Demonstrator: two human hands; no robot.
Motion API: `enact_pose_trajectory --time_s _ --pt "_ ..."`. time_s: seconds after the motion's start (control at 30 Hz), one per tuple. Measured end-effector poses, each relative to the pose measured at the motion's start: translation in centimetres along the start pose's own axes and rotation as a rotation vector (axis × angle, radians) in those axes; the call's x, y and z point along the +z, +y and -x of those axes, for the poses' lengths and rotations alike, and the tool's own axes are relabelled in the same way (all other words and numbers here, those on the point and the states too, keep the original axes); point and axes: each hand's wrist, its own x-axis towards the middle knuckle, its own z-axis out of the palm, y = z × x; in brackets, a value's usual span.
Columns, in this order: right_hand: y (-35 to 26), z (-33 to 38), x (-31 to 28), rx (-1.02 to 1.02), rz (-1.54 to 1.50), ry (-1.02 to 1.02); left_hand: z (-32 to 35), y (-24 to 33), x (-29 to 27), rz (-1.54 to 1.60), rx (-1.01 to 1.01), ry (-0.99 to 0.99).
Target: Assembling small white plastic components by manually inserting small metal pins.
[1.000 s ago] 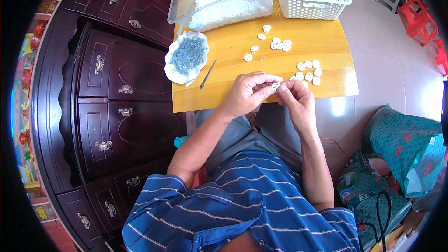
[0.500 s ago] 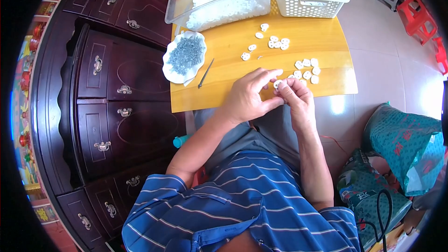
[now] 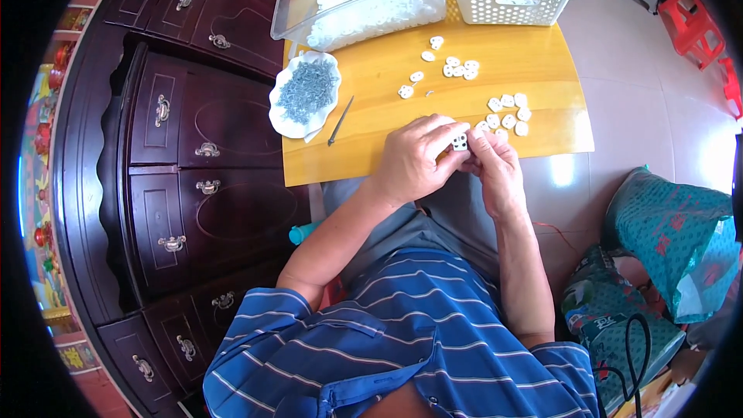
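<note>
Near the table's front edge my hands meet around a small white plastic piece with dark holes [image 3: 460,142]. My left hand [image 3: 418,156] pinches it between thumb and fingers. From the other side, my right hand [image 3: 498,170] has its thumb and fingertips closed at the piece's edge. Just beyond my right hand lies a cluster of similar white pieces [image 3: 508,121] on the wooden table [image 3: 371,155]. Farther back sit more of them, some in a tight group [image 3: 458,71] and some apart, with a tiny metal bit [image 3: 429,94] close by.
A scalloped white dish [image 3: 278,114] of grey metal screws or nails stands at left, beside a slim dark pointed tool [image 3: 340,121]. At the back are a clear bin [image 3: 288,19] and a white perforated basket [image 3: 515,12], both full of white pieces. Dark drawers [image 3: 232,120] flank the table.
The white piece has turned in my fingers, so its dark holes now face up. My left fingers have closed in on it, and my right hand has shifted slightly.
</note>
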Motion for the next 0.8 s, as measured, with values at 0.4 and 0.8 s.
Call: enact_pose_trajectory --time_s 0.4,0.8 --pt "0.4 0.1 0.4 -0.070 0.106 0.032 0.3 -0.3 0.3 -0.062 0.044 0.005" --pt "1.5 0.0 0.4 -0.153 0.137 0.082 0.2 -0.6 0.5 -0.047 0.065 0.017"
